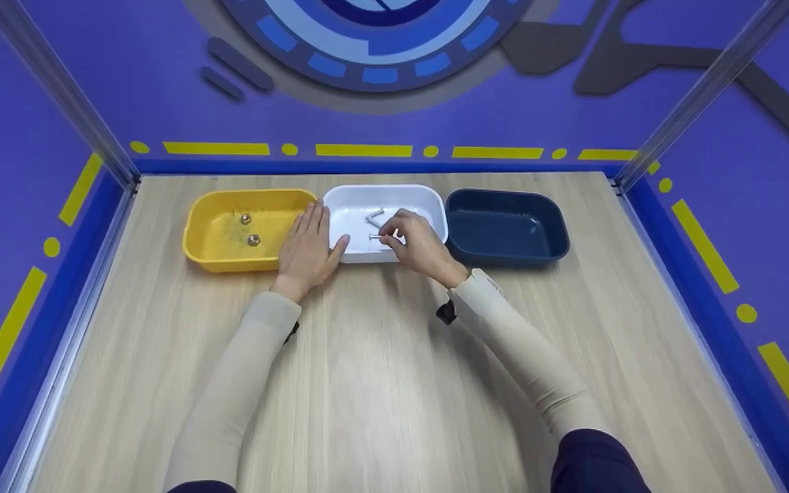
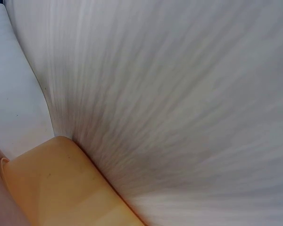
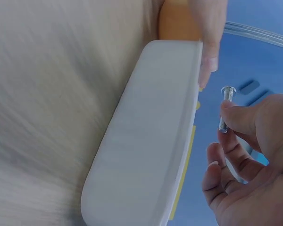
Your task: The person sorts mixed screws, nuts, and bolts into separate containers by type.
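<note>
My right hand (image 1: 418,243) pinches a silver bolt (image 3: 227,96) between thumb and fingers, over the white bin (image 1: 340,198). The bolt's head and threaded shank show in the right wrist view. Other bolts (image 1: 375,216) lie on the floor of the white bin. With fingers extended, my left hand (image 1: 307,252) rests where the rims of the yellow bin (image 1: 213,260) and the white bin meet, its thumb over the white one. Two nuts (image 1: 253,240) sit inside the yellow bin. In the left wrist view only a sliver of that hand (image 2: 4,202) appears beside the bins.
A dark blue bin (image 1: 507,257) stands against the right end of the white one, so the three form a row. They stand on a wood-grain table (image 1: 367,383). Purple-blue panels (image 1: 381,127) with metal corner posts (image 1: 709,96) enclose the back and sides.
</note>
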The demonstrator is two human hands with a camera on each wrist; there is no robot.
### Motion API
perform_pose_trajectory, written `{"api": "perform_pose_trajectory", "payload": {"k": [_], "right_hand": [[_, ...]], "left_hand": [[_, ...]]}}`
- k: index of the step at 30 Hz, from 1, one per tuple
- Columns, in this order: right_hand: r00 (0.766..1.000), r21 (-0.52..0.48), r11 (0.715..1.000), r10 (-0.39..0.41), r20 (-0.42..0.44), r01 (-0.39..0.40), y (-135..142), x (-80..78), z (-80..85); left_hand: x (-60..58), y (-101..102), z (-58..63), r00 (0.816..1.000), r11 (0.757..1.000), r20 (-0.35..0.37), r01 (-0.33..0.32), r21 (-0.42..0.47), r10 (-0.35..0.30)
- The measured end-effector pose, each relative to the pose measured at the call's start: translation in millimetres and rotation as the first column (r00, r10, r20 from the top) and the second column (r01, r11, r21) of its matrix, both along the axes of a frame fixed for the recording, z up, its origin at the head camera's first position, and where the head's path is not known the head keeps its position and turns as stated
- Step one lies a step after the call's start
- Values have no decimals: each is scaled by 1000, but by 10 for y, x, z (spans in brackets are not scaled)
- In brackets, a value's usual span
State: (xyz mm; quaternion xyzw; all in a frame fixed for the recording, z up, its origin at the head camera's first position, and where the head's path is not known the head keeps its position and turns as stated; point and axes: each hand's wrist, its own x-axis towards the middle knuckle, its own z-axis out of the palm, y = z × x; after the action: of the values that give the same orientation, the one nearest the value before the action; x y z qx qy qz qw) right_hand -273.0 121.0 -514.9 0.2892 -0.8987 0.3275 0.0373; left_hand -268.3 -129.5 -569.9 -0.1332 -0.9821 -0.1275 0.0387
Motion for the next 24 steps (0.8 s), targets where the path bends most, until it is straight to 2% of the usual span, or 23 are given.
{"api": "perform_pose_trajectory", "payload": {"k": [11,24], "right_hand": [[1000,8,1000,-2,23,2,-8,-132,-30],[997,21,999,-46,54,45,-22,-256,-108]], "left_hand": [[-8,4,-16,1000,1000,-15,-1,-11,0],[6,6,0,1000,1000,12,-10,-3,10]]}}
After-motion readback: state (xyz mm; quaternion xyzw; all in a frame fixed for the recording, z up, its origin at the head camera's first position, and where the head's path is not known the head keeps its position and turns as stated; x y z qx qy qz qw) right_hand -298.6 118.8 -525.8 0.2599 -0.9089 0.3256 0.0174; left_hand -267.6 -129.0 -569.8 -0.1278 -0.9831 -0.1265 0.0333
